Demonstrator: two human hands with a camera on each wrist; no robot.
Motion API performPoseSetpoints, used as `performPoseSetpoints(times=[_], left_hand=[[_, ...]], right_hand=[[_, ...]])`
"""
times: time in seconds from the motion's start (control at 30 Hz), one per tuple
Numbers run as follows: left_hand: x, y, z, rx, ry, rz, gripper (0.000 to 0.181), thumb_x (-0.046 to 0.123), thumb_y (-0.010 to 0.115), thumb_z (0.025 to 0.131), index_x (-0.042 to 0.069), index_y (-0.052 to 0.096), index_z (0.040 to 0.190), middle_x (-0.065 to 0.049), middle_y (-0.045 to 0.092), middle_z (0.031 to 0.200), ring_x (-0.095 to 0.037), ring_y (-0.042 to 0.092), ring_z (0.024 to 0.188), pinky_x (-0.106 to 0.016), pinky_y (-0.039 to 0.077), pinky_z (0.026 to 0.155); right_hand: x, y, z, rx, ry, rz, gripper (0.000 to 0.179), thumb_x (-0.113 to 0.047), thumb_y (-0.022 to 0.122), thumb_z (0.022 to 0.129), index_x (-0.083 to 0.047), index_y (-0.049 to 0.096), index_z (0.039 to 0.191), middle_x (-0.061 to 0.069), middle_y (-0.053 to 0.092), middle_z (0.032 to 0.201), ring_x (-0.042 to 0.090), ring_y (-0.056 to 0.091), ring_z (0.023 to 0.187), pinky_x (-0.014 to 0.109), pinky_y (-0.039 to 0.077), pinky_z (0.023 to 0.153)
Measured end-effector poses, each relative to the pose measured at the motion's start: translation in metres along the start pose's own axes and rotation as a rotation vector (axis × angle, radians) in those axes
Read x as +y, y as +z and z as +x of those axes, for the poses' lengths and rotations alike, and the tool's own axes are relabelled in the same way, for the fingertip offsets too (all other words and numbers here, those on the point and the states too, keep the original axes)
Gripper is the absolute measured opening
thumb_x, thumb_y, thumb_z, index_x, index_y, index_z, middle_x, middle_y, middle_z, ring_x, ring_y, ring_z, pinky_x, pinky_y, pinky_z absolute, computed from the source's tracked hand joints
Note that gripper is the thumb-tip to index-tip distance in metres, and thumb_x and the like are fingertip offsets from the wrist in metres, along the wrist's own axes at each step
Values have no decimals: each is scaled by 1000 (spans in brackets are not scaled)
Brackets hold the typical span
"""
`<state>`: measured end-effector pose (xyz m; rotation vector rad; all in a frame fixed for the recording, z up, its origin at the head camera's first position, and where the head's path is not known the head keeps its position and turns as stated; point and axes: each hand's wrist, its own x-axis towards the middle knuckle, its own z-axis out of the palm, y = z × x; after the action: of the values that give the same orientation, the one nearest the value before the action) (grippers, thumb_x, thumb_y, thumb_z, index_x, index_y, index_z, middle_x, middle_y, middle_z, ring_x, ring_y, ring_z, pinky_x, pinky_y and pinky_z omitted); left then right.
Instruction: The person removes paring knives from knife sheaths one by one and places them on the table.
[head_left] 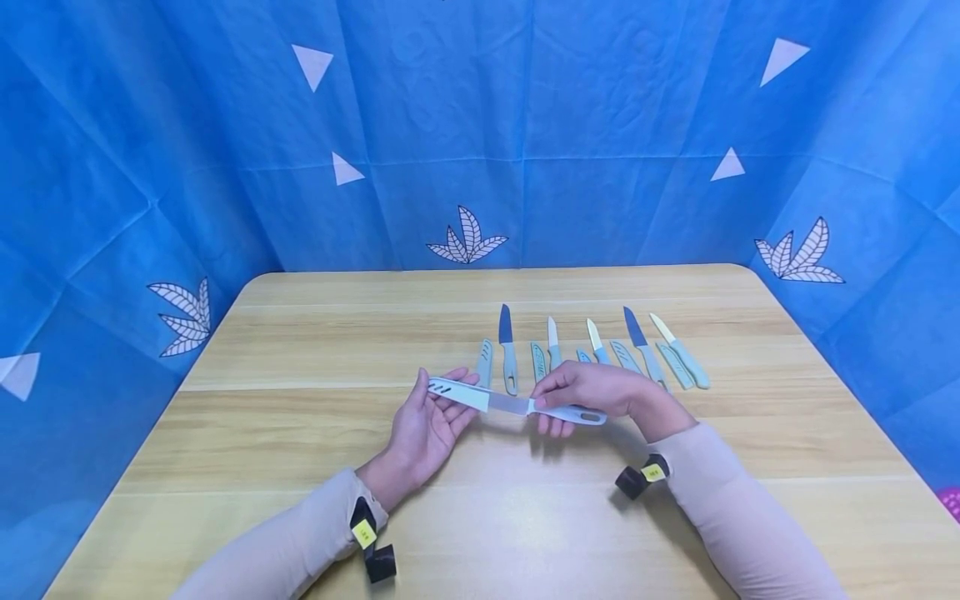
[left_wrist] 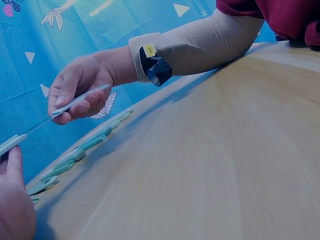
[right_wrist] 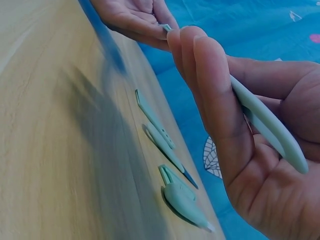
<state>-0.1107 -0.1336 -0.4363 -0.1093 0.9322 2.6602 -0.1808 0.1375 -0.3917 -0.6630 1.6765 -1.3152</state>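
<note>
My left hand, palm up, holds a pale sheath with dark slots, its fingers under the sheath and the thumb by its far end. A knife's bare blade runs from the sheath's mouth to the handle, its front part hidden inside. By the pale handle, my right hand pinches the knife between thumb and fingers. Seen from the right wrist, the handle crosses behind the raised fingers. Both hands hold knife and sheath above the table, roughly level.
Behind the hands, a row of knives lies on the wooden table, among them a dark-bladed knife and a light-bladed one. Pale green sheaths lie beside them. A blue curtain hangs around the table's far edges.
</note>
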Motion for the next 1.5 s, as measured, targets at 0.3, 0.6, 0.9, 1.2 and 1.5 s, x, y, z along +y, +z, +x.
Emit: performPoseSetpoints(times=[0.3, 0.6, 0.9, 1.2, 1.5], left_hand=[[3, 1, 1, 7, -5, 0, 66, 51, 23, 105, -1, 32, 144, -26, 28, 153, -35, 40, 135, -38, 44, 107], [5, -1, 1, 27, 26, 13, 67, 52, 24, 104, -2, 33, 144, -27, 31, 151, -37, 36, 138, -38, 44, 107], [9, -3, 3, 43, 34, -12, 66, 52, 26, 104, -1, 35, 143, -25, 30, 152, -34, 39, 137, -36, 44, 107], [13, -2, 5, 69, 51, 17, 65, 53, 26, 104, 1, 38, 141, -23, 45, 143, -33, 47, 131, -36, 44, 107], [16, -3, 5, 72, 45, 10, 66, 53, 25, 104, 1, 36, 143, -23, 36, 150, -33, 44, 134, -36, 44, 107]], right_hand=[[-2, -4, -4, 9, 12, -31, 29, -11, 55, 100, 14, 61, 114, 25, 69, 93, 23, 69, 75, 32, 62, 68], [-2, -8, -9, 18, 13, -61, 29, -10, 55, 100, 14, 62, 114, 27, 69, 93, 24, 69, 74, 34, 62, 67], [-1, -12, -11, 14, -1, -70, 29, -12, 55, 100, 15, 62, 111, 30, 68, 94, 24, 69, 74, 34, 62, 67], [-3, -15, -13, 5, -17, -29, 31, -10, 52, 101, 18, 58, 113, 35, 65, 94, 20, 69, 72, 30, 62, 64], [-4, -17, -17, 12, -8, -46, 32, -10, 52, 101, 17, 58, 115, 27, 68, 92, 19, 68, 72, 29, 61, 64]])
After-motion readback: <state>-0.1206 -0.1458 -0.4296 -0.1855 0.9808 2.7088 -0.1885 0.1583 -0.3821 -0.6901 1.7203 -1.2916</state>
